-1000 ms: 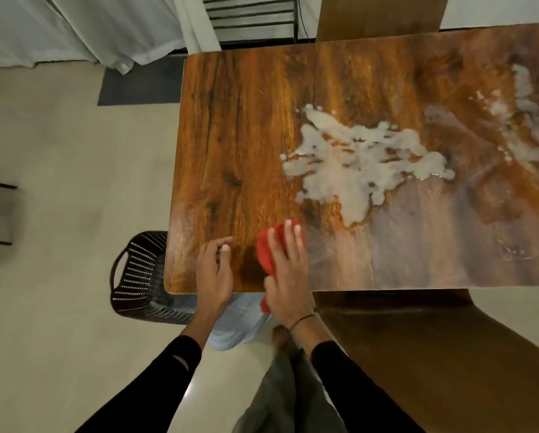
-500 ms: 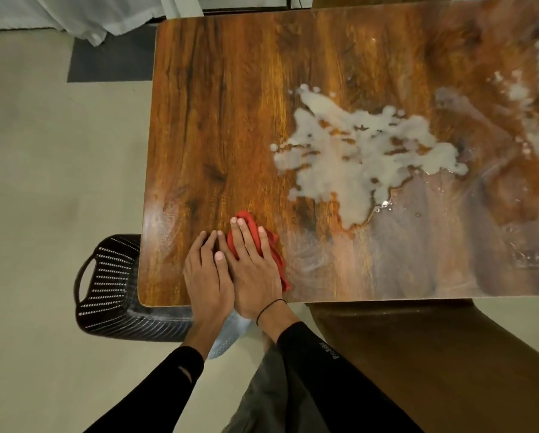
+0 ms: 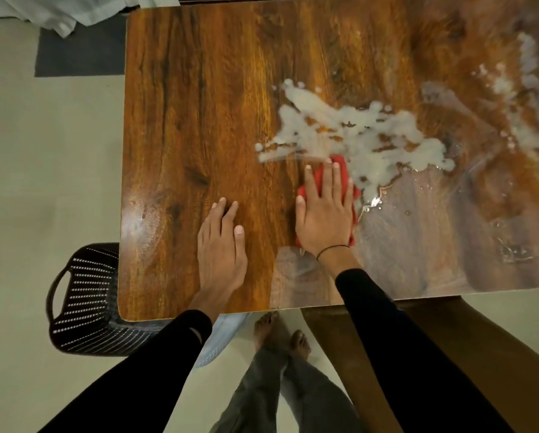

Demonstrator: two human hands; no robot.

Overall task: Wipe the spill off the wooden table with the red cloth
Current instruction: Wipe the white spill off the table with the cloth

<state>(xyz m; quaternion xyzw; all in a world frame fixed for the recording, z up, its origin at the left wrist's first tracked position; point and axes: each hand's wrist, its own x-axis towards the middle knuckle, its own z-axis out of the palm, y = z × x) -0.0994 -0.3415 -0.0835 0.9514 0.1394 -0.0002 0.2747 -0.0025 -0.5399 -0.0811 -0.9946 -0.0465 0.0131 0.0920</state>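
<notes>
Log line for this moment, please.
right hand flat on red cloth | cloth at spill edge | left hand on table

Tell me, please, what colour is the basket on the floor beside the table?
Black, with rows of small slots, seen in the head view: the basket by the table.

I note the table (image 3: 199, 120) as orange-brown wood with dark streaked grain and darker knots. On it, the spill (image 3: 355, 135) reads milky white, with a second whitish patch (image 3: 530, 98) toward the table's far right. The cloth (image 3: 316, 179) is plain red. Both sleeves (image 3: 387, 339) are black. Left of the table, the basket (image 3: 84, 301) is black with rows of pale slots. Beyond it, the floor (image 3: 43, 182) is pale beige and the mat (image 3: 77, 54) dark grey.
</notes>
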